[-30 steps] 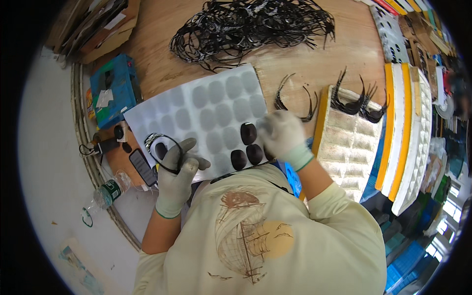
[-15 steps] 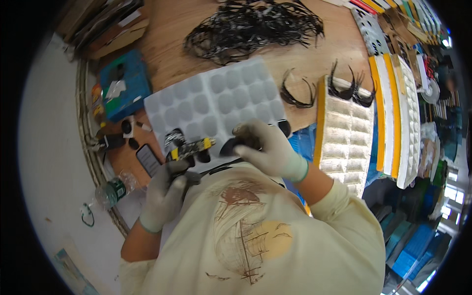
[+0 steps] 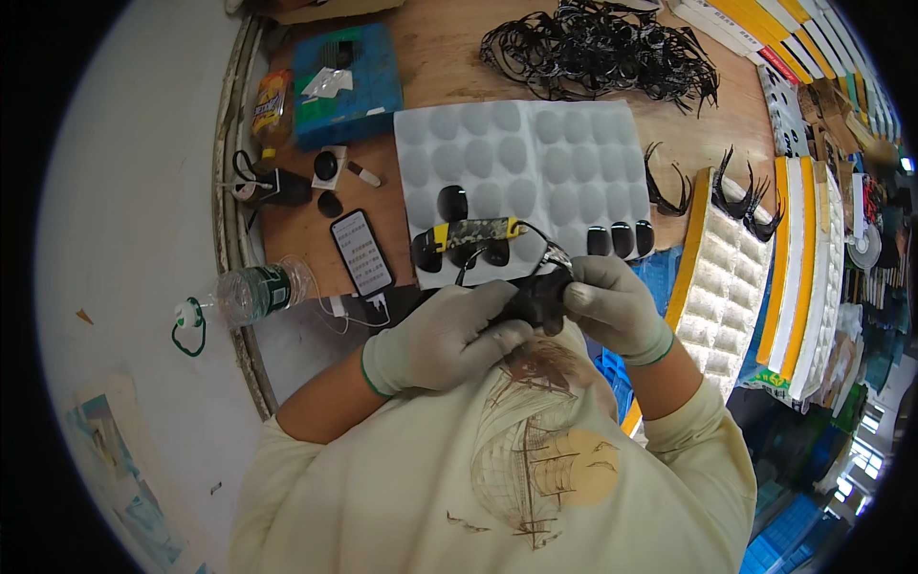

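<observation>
Both of my hands wear pale gloves and meet close in front of my shirt. My left hand [image 3: 445, 335] is closed on a black glasses frame [image 3: 553, 256], whose thin arms point away from me. My right hand [image 3: 617, 304] pinches the same frame at its right side. A dark bulk between the fingers hides most of its front. Just beyond lies a white dimpled tray [image 3: 526, 158]. On it rest a yellow-and-dark patterned tool [image 3: 473, 231] and several dark lenses, one lens [image 3: 452, 203] beyond the tool and another lens [image 3: 622, 239] in a row at the right.
A tangled heap of black frames [image 3: 612, 53] lies at the far side. Loose frames [image 3: 746, 206] sit on a padded white tray [image 3: 727, 277] at right. Leftward are a phone [image 3: 362, 253] with a cable, a plastic bottle [image 3: 253, 292] and a blue box [image 3: 368, 81].
My hands have come together on the glasses frame. My left hand has moved right, away from the patterned tool, which now lies on the tray. The view has shifted.
</observation>
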Motion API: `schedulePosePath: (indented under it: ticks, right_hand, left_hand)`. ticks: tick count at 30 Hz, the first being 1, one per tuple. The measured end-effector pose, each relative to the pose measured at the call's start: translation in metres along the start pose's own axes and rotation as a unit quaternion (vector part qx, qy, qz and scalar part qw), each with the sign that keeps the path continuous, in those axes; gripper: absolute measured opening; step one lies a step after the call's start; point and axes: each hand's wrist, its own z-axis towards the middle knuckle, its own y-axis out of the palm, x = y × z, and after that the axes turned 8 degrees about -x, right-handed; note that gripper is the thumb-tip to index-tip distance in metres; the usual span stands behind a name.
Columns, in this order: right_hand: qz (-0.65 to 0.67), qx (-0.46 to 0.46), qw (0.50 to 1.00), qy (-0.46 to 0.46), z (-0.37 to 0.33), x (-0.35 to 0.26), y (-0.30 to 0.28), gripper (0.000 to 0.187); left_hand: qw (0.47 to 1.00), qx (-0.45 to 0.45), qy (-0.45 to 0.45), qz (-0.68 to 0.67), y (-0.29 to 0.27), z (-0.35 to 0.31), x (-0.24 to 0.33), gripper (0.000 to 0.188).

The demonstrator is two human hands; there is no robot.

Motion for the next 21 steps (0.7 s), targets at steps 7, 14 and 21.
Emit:
schedulePosePath:
  ticks: [7,14,21]
  right_hand:
    - [0.123,0.076,0.988,-0.052,0.011,0.035,0.019,0.030]
    - [0.094,0.097,0.991,-0.024,0.010,0.043,0.028,0.035]
    - [0.037,0.084,0.995,0.038,0.007,0.029,0.016,0.034]
  left_hand:
    - [0.993,-0.016,-0.054,-0.108,-0.007,-0.017,-0.014,0.029]
    - [0.962,0.010,-0.087,-0.259,-0.002,-0.032,-0.023,0.027]
    - [0.996,-0.033,-0.028,-0.084,-0.014,-0.029,-0.009,0.021]
